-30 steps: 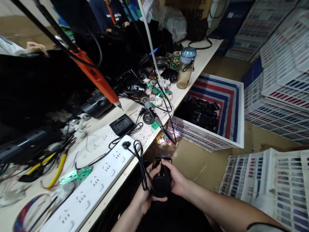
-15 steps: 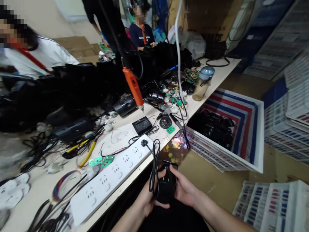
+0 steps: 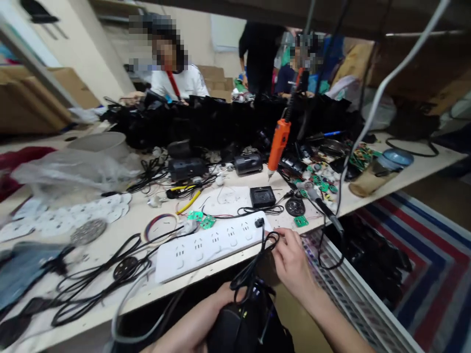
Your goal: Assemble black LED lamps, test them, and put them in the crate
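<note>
My left hand (image 3: 228,295) is wrapped around a black device (image 3: 230,326) with small lit spots, low at the table's front edge; most of the fingers are hidden beneath it. A bundled black cable (image 3: 253,264) runs from the device up to a plug (image 3: 259,222) in the white power strip (image 3: 206,245). My right hand (image 3: 292,257) is beside the strip's right end, its fingertips pinching the cable's loop. Just beyond lie a black square charger-like box (image 3: 262,196), a round black speaker grille (image 3: 295,207) and a green circuit board (image 3: 300,221).
An orange electric screwdriver (image 3: 278,144) hangs over the table. A soldering iron (image 3: 324,206), a jar (image 3: 380,171) and yellow-handled pliers (image 3: 189,201) lie around. A crate with a striped lining (image 3: 434,245) stands at right. Other people sit across behind piled black parts (image 3: 206,117).
My view has swung left. My right hand has left the device and moved up to the cable near the power strip. My left hand keeps hold of the device, now tilted lower.
</note>
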The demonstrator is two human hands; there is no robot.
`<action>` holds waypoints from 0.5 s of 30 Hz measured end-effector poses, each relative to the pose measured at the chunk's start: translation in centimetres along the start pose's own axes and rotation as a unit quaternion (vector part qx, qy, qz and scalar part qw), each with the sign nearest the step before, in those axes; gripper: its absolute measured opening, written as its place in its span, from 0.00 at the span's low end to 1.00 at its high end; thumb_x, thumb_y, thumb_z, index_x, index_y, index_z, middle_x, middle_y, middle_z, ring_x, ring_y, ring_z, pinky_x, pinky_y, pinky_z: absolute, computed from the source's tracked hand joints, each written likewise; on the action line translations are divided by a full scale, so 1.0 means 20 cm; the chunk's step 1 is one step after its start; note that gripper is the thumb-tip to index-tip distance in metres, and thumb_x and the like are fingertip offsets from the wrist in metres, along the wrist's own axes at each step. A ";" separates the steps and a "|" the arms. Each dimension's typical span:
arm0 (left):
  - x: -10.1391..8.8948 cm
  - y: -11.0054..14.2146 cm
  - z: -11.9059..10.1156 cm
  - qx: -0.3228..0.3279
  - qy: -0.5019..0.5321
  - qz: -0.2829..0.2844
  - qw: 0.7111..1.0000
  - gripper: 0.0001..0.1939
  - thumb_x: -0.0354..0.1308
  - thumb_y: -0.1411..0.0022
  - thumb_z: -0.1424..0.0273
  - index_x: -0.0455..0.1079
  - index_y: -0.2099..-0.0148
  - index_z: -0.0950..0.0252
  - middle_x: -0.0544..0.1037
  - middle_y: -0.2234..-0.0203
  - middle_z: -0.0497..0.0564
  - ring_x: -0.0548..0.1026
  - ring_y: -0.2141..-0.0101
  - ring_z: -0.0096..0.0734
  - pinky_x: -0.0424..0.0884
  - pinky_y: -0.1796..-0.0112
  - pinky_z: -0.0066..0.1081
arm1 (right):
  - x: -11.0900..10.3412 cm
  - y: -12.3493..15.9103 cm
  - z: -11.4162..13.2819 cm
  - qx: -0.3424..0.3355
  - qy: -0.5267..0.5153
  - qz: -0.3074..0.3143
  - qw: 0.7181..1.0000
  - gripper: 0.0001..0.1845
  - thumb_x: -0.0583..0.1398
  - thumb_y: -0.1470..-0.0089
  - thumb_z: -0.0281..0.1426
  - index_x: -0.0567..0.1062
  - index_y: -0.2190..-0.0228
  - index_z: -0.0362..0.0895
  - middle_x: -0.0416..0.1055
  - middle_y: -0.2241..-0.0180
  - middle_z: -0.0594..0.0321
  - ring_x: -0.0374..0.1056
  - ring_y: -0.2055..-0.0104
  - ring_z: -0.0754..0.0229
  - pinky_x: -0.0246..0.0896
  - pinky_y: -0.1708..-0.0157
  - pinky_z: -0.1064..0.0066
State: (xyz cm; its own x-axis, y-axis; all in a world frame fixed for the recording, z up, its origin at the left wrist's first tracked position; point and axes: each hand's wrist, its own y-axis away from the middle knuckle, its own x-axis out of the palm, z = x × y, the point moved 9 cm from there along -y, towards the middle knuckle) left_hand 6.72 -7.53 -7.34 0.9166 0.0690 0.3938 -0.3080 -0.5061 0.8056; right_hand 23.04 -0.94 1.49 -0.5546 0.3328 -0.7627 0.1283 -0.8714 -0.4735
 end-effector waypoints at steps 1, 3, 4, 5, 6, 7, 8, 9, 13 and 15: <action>0.03 0.00 0.01 -0.005 0.011 0.009 1.000 0.20 0.69 0.53 0.64 0.74 0.57 0.59 0.78 0.80 0.49 0.78 0.75 0.40 0.75 0.73 0.34 | 0.02 -0.02 0.01 -0.019 0.023 0.012 0.999 0.16 0.51 0.45 0.18 0.75 0.60 0.40 0.66 0.56 0.49 0.61 0.54 0.49 0.63 0.57 0.58; 0.08 0.00 0.02 -0.022 0.021 0.023 0.999 0.18 0.69 0.54 0.67 0.75 0.58 0.60 0.79 0.79 0.49 0.78 0.73 0.39 0.75 0.72 0.32 | 0.07 -0.04 0.01 -0.052 0.081 0.042 0.995 0.17 0.52 0.48 0.17 0.75 0.61 0.40 0.66 0.57 0.48 0.60 0.56 0.48 0.62 0.59 0.57; 0.10 0.01 0.01 -0.027 0.020 0.027 0.999 0.18 0.69 0.55 0.69 0.75 0.58 0.60 0.79 0.78 0.49 0.78 0.72 0.38 0.74 0.72 0.30 | 0.09 -0.05 0.02 -0.066 0.110 0.056 0.990 0.17 0.52 0.49 0.17 0.76 0.61 0.40 0.67 0.58 0.48 0.60 0.57 0.47 0.61 0.61 0.57; 0.11 0.03 -0.01 -0.027 0.016 0.031 0.999 0.18 0.69 0.55 0.70 0.75 0.58 0.61 0.79 0.77 0.49 0.78 0.72 0.35 0.73 0.73 0.27 | 0.10 -0.05 0.02 -0.079 0.136 0.066 0.985 0.17 0.53 0.49 0.18 0.76 0.61 0.41 0.68 0.59 0.49 0.60 0.58 0.47 0.60 0.63 0.57; 0.12 0.05 -0.04 -0.023 0.009 0.035 0.999 0.18 0.69 0.55 0.70 0.75 0.58 0.62 0.80 0.77 0.49 0.78 0.72 0.33 0.71 0.73 0.23 | 0.11 -0.06 0.03 -0.088 0.155 0.068 0.982 0.17 0.53 0.48 0.18 0.76 0.61 0.42 0.68 0.61 0.49 0.60 0.59 0.47 0.59 0.64 0.57; 0.12 0.09 -0.07 -0.015 0.000 0.038 0.999 0.19 0.68 0.55 0.70 0.75 0.57 0.62 0.80 0.76 0.49 0.77 0.72 0.31 0.70 0.74 0.21 | 0.11 -0.07 0.03 -0.091 0.166 0.062 0.980 0.16 0.53 0.48 0.18 0.76 0.62 0.42 0.68 0.62 0.49 0.60 0.60 0.47 0.58 0.64 0.57; 0.12 0.13 -0.12 -0.004 -0.012 0.036 0.999 0.20 0.68 0.54 0.68 0.74 0.56 0.62 0.80 0.75 0.49 0.77 0.72 0.31 0.69 0.75 0.20 | 0.11 -0.08 0.03 -0.089 0.169 0.053 0.980 0.15 0.53 0.47 0.18 0.77 0.64 0.42 0.68 0.63 0.50 0.60 0.60 0.47 0.58 0.64 0.57; 0.11 0.18 -0.16 0.008 -0.025 0.028 0.999 0.23 0.67 0.53 0.66 0.73 0.53 0.61 0.80 0.74 0.50 0.78 0.72 0.32 0.69 0.77 0.21 | 0.11 -0.09 0.02 -0.086 0.166 0.044 0.981 0.14 0.53 0.48 0.18 0.76 0.66 0.41 0.68 0.64 0.50 0.60 0.60 0.47 0.59 0.63 0.57; -0.03 0.39 -0.38 0.072 -0.095 -0.068 0.991 0.35 0.60 0.47 0.55 0.59 0.38 0.51 0.79 0.69 0.52 0.79 0.71 0.43 0.69 0.82 0.27 | 0.13 -0.09 0.01 -0.103 0.123 0.042 0.986 0.15 0.52 0.50 0.16 0.75 0.66 0.42 0.67 0.62 0.52 0.62 0.60 0.50 0.63 0.60 0.58; -0.12 0.46 -0.53 0.163 -0.138 -0.138 0.967 0.38 0.60 0.47 0.53 0.54 0.35 0.49 0.78 0.62 0.54 0.78 0.68 0.45 0.68 0.83 0.28 | 0.14 -0.08 -0.01 -0.121 0.096 0.048 0.987 0.19 0.51 0.49 0.16 0.74 0.60 0.42 0.67 0.59 0.52 0.63 0.57 0.49 0.65 0.58 0.57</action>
State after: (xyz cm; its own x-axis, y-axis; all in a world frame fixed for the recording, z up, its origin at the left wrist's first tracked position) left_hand -0.99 -3.28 3.78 0.9994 0.0308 0.0140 0.0138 -0.7481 0.6634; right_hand 21.44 1.49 -0.01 -0.3675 0.3357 -0.8673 0.3776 -0.7984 -0.4691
